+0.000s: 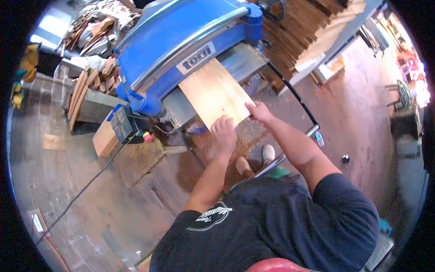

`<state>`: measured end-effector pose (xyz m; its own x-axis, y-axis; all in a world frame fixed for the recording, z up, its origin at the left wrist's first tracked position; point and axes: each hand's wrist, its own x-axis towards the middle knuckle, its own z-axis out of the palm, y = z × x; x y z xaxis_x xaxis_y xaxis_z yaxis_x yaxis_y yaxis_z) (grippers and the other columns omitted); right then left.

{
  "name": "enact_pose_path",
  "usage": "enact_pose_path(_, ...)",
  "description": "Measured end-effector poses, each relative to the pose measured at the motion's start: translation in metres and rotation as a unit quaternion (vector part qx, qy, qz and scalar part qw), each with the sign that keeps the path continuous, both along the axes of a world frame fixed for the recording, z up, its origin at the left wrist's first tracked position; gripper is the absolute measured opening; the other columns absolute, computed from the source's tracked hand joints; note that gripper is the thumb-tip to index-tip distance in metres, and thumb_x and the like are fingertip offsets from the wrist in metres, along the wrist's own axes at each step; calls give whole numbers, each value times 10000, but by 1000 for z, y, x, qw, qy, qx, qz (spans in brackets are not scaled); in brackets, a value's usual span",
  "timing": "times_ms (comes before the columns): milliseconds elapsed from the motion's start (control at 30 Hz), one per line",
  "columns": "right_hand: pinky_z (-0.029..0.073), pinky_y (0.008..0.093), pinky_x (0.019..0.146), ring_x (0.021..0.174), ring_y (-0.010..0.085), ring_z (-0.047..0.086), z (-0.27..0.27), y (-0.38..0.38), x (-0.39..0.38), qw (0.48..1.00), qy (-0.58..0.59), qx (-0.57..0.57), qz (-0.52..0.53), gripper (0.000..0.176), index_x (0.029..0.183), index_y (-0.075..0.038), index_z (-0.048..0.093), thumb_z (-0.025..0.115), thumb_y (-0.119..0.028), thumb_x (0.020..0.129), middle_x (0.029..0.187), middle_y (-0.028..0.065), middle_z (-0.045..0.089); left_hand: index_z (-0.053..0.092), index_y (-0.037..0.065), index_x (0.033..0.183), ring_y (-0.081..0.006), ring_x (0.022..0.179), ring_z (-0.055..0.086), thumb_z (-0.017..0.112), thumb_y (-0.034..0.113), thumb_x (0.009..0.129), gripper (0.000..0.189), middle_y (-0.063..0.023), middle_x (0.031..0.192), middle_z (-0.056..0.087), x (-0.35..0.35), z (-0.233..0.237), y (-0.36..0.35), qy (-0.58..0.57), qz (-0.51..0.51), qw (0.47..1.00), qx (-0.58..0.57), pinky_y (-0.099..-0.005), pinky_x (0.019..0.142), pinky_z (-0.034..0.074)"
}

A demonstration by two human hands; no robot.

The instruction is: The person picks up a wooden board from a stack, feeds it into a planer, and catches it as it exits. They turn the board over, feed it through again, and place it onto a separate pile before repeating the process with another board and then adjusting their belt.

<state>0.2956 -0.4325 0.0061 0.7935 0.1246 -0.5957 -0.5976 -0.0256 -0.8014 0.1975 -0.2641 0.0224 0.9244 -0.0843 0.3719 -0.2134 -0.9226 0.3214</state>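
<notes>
A wide, pale wooden board (215,93) reaches out of the front of a blue thickness planer (181,41), its far end hidden inside the machine. At the board's near edge my left hand (224,131) has its fingers over the top face, close to the left corner; its thumb is hidden. My right hand (259,113) grips the right near corner, thumb on top and the other fingers underneath. Below the board, the planer's grey metal bed (180,106) shows on either side.
A black switch box (124,124) with a red button hangs left of the planer, its cable running across the floor. Scrap wood (97,75) is piled at the left. Stacked planks (312,31) stand behind right. A black bar (292,88) juts out on the right.
</notes>
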Motion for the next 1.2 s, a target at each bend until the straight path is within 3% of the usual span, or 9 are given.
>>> enact_pose_path(133,537,343,574,770,183,666,-2,-13,35,950,-69,-195,236,473,1053,37,606,575,-411,905,950,161,665,552,53,1124,-355,1151,474,599,218,818,351,-145,1201,533,17,-17,9,-6,4,996,92,-493,1000,338)
enact_pose_path(267,481,431,851,994,359,608,40,-72,-13,876,-336,-322,127,623,1200,-1,548,629,-503,839,1104,236,622,577,-3,1038,-359,1024,535,563,145,820,264,-182,1040,587,27,-1,11,25,3,998,65,-455,923,414)
enact_pose_path(467,475,451,650,720,369,591,91,-312,-241,895,-218,-378,98,170,872,-49,585,555,-215,848,770,179,609,551,-32,1108,-328,1078,538,614,113,857,297,-189,1106,574,20,49,-47,113,-115,982,-100,-405,971,412)
enact_pose_path(533,479,418,641,723,258,626,64,-362,-333,925,-78,-242,283,161,885,-44,591,641,-170,798,788,129,638,602,-8,1062,-311,1036,582,631,84,842,240,-154,1103,608,0,77,-134,177,-338,907,-177,-382,951,436)
enact_pose_path(667,510,350,731,863,208,632,86,-330,-458,991,48,15,123,382,1009,-14,578,776,-84,690,943,118,656,565,46,1210,-235,1060,583,644,119,845,380,-118,1157,610,-59,116,-291,471,-620,627,-29,-340,942,438)
enact_pose_path(800,509,345,727,857,191,637,107,-331,-477,993,38,-90,64,376,1022,-13,559,763,-99,718,930,118,666,556,85,1245,-265,1005,593,664,156,834,430,-128,1110,612,-92,102,-376,436,-749,479,141,-359,895,466)
enact_pose_path(933,494,312,693,789,140,630,83,-345,-505,991,11,-51,-124,284,1028,-14,527,665,-26,780,836,72,674,625,61,955,-326,831,633,688,177,813,194,-140,889,646,-107,113,-427,442,-730,474,219,-400,747,501)
enact_pose_path(1133,493,348,743,860,219,637,67,-373,-514,984,-24,-167,-64,153,932,-41,588,654,-98,806,888,86,648,584,54,825,-350,805,613,688,203,793,185,-148,813,619,-106,99,-465,421,-749,451,242,-426,701,481)
enact_pose_path(1200,485,373,785,921,274,596,46,-384,-514,931,-209,-290,-68,100,872,-66,615,654,-132,808,914,83,600,587,56,822,-352,802,612,688,209,794,186,-149,811,617,-103,99,-471,422,-746,456,239,-430,696,481)
